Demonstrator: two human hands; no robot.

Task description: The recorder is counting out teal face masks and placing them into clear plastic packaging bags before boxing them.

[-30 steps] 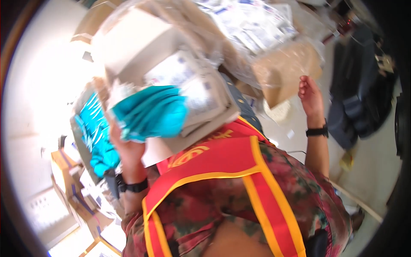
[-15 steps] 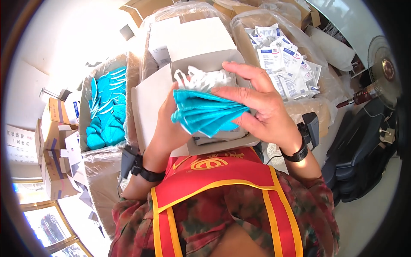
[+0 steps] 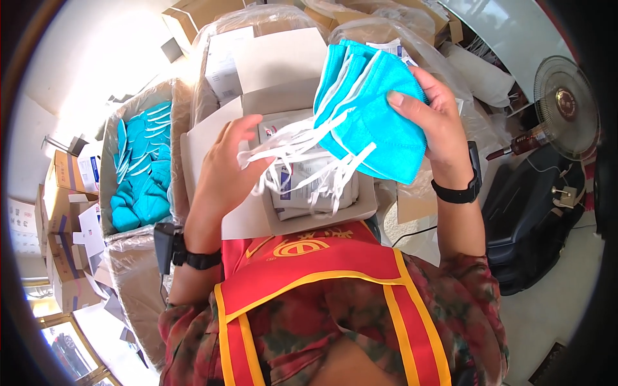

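Turquoise masks (image 3: 393,122), a fanned stack with white straps (image 3: 335,174), are at the upper centre of the frame, raised above the white carton (image 3: 283,61), partly covering its right side. The right hand (image 3: 441,122) is at their right edge, pinching the stack with the thumb flat on the front mask and the fingers behind. Its forearm rises almost straight from the lower right, a black wristband (image 3: 456,192) around the wrist. To the left of the masks and well apart from their fabric, the left hand (image 3: 228,164) is spread, thumb and index finger parted, with strap ends reaching into the gap; whether it grips them I cannot tell. Its forearm slants up from the lower left. Below the straps, white packets (image 3: 290,207) lie inside the carton. More masks (image 3: 141,202) fill a plastic-lined box (image 3: 135,260) at the left of the frame.
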